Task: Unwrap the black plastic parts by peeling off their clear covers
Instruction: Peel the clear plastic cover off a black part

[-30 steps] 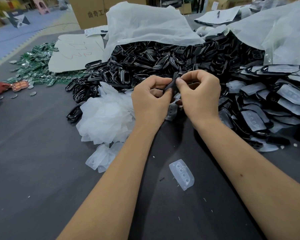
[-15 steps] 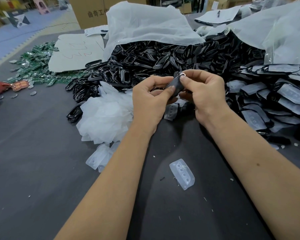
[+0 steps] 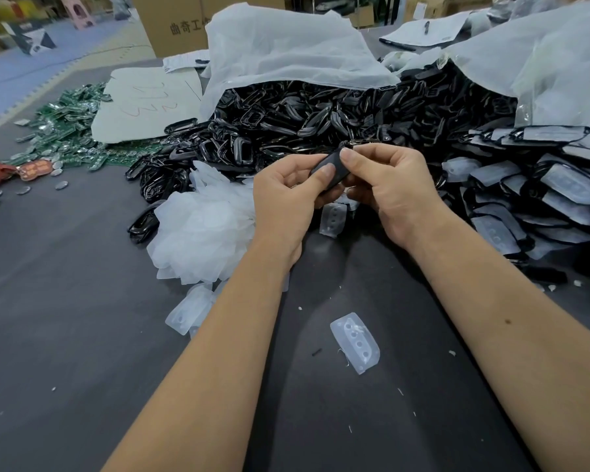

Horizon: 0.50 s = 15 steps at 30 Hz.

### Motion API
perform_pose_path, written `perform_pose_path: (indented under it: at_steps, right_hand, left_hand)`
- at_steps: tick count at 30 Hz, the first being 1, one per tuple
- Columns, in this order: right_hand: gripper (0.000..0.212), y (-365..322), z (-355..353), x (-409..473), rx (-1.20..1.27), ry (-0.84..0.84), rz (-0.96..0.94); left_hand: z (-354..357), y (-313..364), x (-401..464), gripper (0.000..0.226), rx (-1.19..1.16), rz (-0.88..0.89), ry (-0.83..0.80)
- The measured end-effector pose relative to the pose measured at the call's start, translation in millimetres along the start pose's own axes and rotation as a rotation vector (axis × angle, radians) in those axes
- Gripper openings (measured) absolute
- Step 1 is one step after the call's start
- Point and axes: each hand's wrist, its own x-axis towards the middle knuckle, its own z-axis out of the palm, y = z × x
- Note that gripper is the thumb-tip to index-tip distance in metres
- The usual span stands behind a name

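Fingers (image 3: 327,172) of both my hands pinch one black part (image 3: 332,166), held up over the surface (image 3: 65,335) just in front of the black pile (image 3: 321,114). Left hand (image 3: 286,195) grips the lower end, right hand (image 3: 389,189) the top. Part looks light & stiff; cover thin, prob slippery, so I'd start at an edge. Can't tell if the cover's lifted.

Cardboard box (image 3: 176,25) at the back is showing dark printed Chinese characters, "曲奇工", with the rest running behind the white plastic sheet (image 3: 286,49). The pale cardboard sheet (image 3: 143,103) lying flat is carrying red scribbles, not legible. Papers (image 3: 426,28) far right are bearing no legible print. Nothing else is reading clearly.
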Motion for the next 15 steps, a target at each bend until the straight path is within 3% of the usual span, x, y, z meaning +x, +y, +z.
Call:
perform_pose_path:
  at_steps: [9,15]
  right_hand:
    - [0.019,3.5,1.3,1.1,-0.141,0.045,-0.111]
    - [0.018,7.0,0.7,4.1,-0.203,0.037,-0.118]
  left_hand:
    - [-1.0,-1.0,1.9,0.015,0.028,-0.006,-0.01]
    - [0.5,-1.2,1.9,0.015,0.11,0.005,0.027]
